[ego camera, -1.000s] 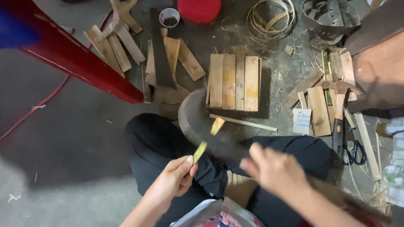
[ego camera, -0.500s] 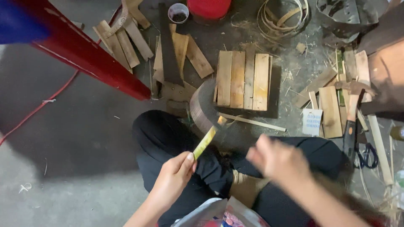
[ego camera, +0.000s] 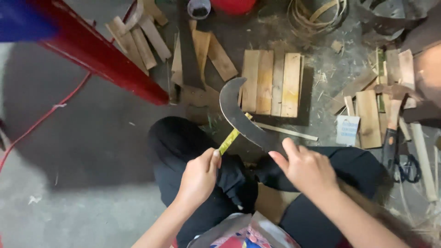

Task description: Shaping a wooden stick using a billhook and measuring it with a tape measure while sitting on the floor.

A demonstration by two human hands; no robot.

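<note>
You look down on a grey concrete floor (ego camera: 82, 151) strewn with shavings. A red metal beam (ego camera: 105, 59) slants across the upper left, a thin red cable (ego camera: 41, 119) trailing beside it. Pale wooden slats (ego camera: 271, 82) lie ahead.

This is a rough woodworking workshop on a concrete floor (ego camera: 82, 151). Beyond the fingers lie split wooden slats (ego camera: 271, 82), coils of bamboo strip (ego camera: 317, 16) and shavings; a curved chopping blade (ego camera: 239, 115) shows the handcraft.
</note>
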